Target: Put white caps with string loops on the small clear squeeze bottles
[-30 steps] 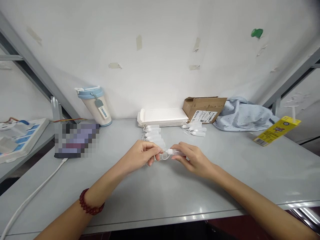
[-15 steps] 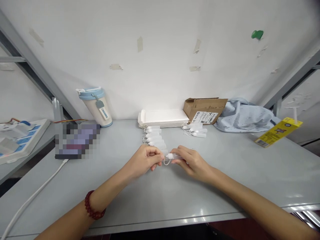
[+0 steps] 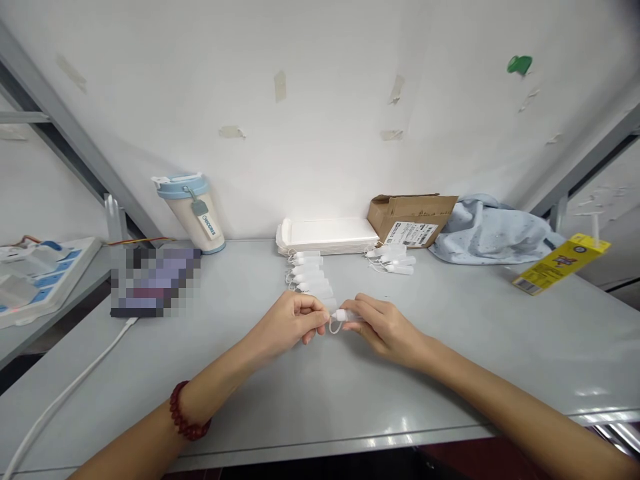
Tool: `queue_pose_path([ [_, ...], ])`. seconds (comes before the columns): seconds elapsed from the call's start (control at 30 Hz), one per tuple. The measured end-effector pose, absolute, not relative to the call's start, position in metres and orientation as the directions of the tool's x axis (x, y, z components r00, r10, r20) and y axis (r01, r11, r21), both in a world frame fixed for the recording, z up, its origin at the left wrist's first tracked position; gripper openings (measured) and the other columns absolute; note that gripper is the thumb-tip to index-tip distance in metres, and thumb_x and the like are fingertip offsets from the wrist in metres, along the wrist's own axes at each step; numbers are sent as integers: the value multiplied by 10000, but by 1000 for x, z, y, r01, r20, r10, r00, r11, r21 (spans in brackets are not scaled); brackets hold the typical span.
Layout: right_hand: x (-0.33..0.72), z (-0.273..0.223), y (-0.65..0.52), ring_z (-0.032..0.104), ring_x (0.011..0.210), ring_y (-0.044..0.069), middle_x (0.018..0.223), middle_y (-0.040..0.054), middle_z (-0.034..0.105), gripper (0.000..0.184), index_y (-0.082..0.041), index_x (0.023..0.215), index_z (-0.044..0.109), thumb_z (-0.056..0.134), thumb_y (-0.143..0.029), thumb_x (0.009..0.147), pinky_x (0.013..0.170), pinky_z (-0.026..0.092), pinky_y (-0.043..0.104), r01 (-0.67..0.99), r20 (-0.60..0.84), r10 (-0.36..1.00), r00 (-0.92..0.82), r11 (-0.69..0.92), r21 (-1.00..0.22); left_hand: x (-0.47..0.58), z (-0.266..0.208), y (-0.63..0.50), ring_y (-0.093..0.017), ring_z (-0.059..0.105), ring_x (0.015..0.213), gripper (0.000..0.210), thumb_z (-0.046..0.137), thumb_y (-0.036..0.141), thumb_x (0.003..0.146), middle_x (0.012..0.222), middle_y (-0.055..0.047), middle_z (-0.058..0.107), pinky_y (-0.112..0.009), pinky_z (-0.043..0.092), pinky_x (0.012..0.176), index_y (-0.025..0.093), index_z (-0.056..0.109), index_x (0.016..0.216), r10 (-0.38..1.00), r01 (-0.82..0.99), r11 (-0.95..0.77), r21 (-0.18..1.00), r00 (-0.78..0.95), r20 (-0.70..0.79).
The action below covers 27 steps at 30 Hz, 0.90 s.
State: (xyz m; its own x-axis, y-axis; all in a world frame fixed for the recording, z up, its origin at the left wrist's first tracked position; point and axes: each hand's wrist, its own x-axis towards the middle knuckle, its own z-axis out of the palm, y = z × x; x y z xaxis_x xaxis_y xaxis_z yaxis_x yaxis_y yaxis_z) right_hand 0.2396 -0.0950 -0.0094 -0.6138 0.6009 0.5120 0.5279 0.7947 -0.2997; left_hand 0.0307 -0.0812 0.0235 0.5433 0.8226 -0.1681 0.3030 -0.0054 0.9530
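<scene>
My right hand (image 3: 383, 327) holds a small translucent squeeze bottle (image 3: 345, 315) lying on its side, its pointed nozzle turned left. Its body is mostly covered by my fingers. At the nozzle tip, my left hand (image 3: 300, 320) is closed in a pinch, where the bottle's thin cap strap (image 3: 335, 329) loops in from the neck. The cap itself is hidden between my fingertips. Just beyond my left hand lies a row of similar bottles (image 3: 307, 275), nozzles to the left. A smaller cluster of bottles (image 3: 397, 259) lies farther back on the right.
Along the wall stand a tumbler (image 3: 195, 217), a stack of white flat packs (image 3: 327, 233), a cardboard box (image 3: 413, 220) and a bundled blue cloth (image 3: 493, 233). A yellow carton (image 3: 563, 263) is at right. On the left are a blurred-out phone (image 3: 157, 283), its cable (image 3: 75, 393) and a power strip (image 3: 47, 280).
My hands and the bottle have hardly moved; the bottle sits very slightly lower. The background at right has shifted a little with the head.
</scene>
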Motion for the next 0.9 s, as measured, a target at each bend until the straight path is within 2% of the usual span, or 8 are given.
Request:
queue_pose_path([
  [0.3,239,-9,-96,438,562,121,724,31,508,230,-141,1035,497,365,-305,942,513,376,223,522,511,596,-620,799,-299,30,28,-81,-79,404,471,223,527,312,767,543,25,507,-222,310,496,147,585,628,803,304,16,952,564,-194],
  [0.43,240,-3,-95,473,587,121,759,41,545,219,-150,1049,497,390,-303,935,535,387,223,528,505,621,-599,781,-334,25,36,-78,-83,391,470,280,511,365,798,474,41,448,-228,311,516,148,603,647,784,331,-39,943,596,-177],
  [0.57,239,0,-96,481,574,120,768,45,569,225,-151,1042,504,394,-314,931,529,384,229,548,481,643,-596,763,-341,20,42,-75,-91,429,493,346,469,408,827,505,27,484,-229,343,544,151,616,649,797,368,-82,926,582,-161],
  [0.7,239,0,-98,490,544,117,749,44,584,228,-140,1025,507,406,-319,926,517,379,232,557,457,648,-610,760,-335,17,48,-75,-94,445,503,330,485,400,818,512,28,495,-226,349,552,154,622,647,823,431,-113,895,546,-158],
  [0.9,238,0,-99,507,544,120,746,49,597,242,-148,1023,503,377,-335,935,513,388,231,554,454,641,-619,766,-325,18,47,-77,-94,437,495,322,497,402,807,490,33,492,-219,326,521,152,632,656,765,482,-154,863,610,-204],
])
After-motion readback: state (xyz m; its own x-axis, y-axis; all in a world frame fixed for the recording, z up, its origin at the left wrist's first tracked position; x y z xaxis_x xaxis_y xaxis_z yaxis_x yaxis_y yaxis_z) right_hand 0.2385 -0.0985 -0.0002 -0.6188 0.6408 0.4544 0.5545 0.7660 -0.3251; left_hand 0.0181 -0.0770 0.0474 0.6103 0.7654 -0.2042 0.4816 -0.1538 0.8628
